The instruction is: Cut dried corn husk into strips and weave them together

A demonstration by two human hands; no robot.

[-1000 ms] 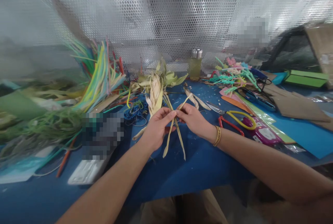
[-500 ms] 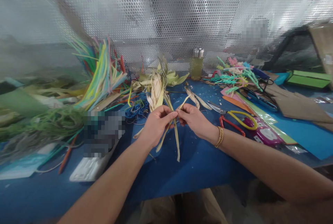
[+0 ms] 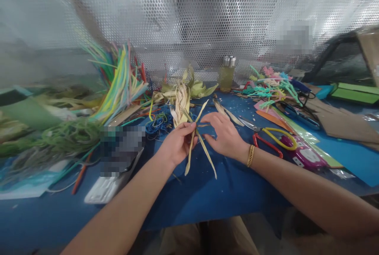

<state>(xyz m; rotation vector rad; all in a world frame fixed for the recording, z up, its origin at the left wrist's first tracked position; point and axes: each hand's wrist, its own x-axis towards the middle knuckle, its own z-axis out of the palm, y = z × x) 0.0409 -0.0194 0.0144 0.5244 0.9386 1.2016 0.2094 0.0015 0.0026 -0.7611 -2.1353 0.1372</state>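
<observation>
My left hand pinches several dry corn husk strips between thumb and fingers where they cross. Two strip ends hang below the hand, and another points up to the right. Just to the right is my right hand, its thumb and fingers apart, close to the strips but not gripping them. It wears a gold bracelet on the wrist. Behind my left hand lies a pale bundle of dry husks. Loose husk pieces rest beyond my right hand.
Scissors with yellow and red handles lie at right, by a purple object. A lidded bottle stands against the perforated metal panel. Colourful pipe cleaners, blue yarn, green yarn and bright strips surround the blue table.
My right hand has let go of the strips and opened, moving slightly right. The strips have spread into a cross shape in my left hand. The view has shifted slightly.
</observation>
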